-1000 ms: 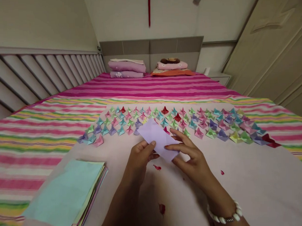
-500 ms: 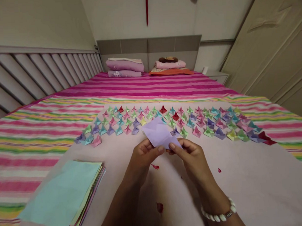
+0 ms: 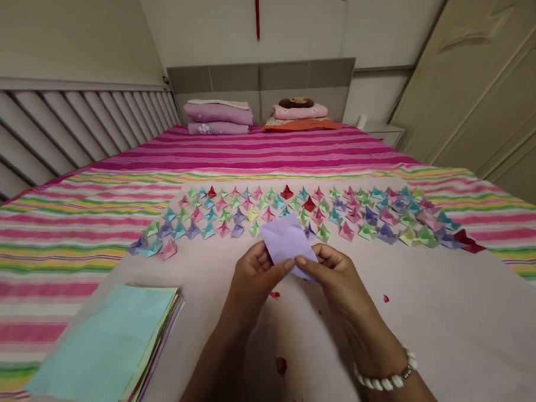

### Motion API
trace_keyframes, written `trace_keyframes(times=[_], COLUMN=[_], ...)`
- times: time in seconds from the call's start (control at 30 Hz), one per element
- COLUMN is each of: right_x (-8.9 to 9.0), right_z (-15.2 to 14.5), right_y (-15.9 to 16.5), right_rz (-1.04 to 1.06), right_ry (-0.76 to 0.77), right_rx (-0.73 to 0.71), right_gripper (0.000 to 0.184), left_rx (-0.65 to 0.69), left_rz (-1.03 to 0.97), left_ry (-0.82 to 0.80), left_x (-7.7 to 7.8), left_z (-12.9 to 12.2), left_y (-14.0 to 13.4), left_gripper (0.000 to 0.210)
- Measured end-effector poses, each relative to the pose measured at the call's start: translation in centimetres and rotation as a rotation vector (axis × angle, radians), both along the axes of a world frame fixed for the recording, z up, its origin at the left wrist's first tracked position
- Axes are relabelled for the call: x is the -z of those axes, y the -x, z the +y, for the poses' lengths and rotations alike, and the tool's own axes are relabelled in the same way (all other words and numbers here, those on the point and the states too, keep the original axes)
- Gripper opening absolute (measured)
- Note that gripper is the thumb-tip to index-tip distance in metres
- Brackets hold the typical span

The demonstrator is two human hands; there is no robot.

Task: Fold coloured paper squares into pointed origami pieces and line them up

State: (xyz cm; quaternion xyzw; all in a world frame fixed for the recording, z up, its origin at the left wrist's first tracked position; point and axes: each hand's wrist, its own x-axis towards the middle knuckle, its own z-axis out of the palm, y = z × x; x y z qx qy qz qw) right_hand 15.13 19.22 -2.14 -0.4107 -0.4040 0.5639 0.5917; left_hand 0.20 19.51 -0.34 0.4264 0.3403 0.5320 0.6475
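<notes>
A folded piece of purple paper [image 3: 288,241] is held up between both hands, above a pale board or sheet. My left hand [image 3: 257,275] pinches its lower left part, thumb on the front face. On the lower right edge, my right hand [image 3: 337,275] grips it the same way, with the two thumb tips almost touching. The fingers behind the paper are partly hidden. Beyond the hands stand rows of small folded paper boats [image 3: 251,213] in pink, green, blue, purple, yellow and red.
A stack of coloured paper sheets [image 3: 109,344], light blue on top, lies at the left. Small red scraps [image 3: 281,365] are scattered on the pale surface [image 3: 433,324]. Striped bedding [image 3: 39,246] surrounds it. Folded bedding [image 3: 219,117] rests by the headboard [image 3: 263,82].
The purple paper has turned and now shows a squarer, plainer face instead of a pointed shape. Its right corner no longer sticks out past the right thumb. Both hands keep their hold.
</notes>
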Motion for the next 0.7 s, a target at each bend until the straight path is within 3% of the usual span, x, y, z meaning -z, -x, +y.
trace_keyframes(times=[0.2,0.33,0.47,0.7], right_x=[-0.5,-0.51,-0.45,-0.96], right_z=[-0.3,-0.39,-0.4,-0.62], right_y=[0.33,0.37,0.5,0.79], right_rz=[0.042,0.069,0.124,0.153], right_ry=[-0.005,0.008,0.023,0.017], right_rx=[-0.056,-0.081,-0.1,-0.07], right_gripper=[0.025,0.024,0.022,0.029], left_rx=[-0.186,-0.154,-0.184,-0.099], left_rz=[0.034,0.088,0.176,0.136], left_ry=[-0.012,-0.09,-0.131,-0.085], left_x=[0.09,0.24,0.4,0.6], left_z=[0.19,0.01,-0.19,-0.17], left_y=[-0.03,0.04,-0.06,-0.2], left_gripper=[0.039,0.042,0.018,0.038])
